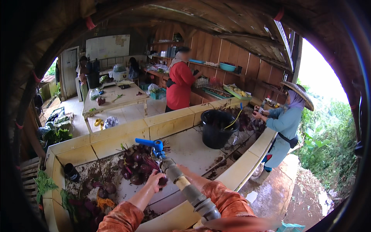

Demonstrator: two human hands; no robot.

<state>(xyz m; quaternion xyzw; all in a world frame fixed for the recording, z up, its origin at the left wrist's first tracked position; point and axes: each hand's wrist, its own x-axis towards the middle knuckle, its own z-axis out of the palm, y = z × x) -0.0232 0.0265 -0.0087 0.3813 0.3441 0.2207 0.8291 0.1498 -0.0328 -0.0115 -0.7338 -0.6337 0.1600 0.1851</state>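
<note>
In a timber-walled shed, a yellow-rimmed, mud-streaked wash basin (116, 137) holds a beetroot pile (137, 164) beside a black bucket (216, 127). A pale board (107, 46) hangs left. The left hand (154, 181), fingers curled, grips a beetroot (162, 180) under a grey pipe (185, 185) angled up-left; the right hand is hidden.

Site: farm produce-washing shed | Evidence: tiled wash basin (127, 133) holding beetroots (137, 164), tap pipe (181, 181), black bucket (218, 129), wooden walls (228, 54), sorting table (116, 96)
</note>
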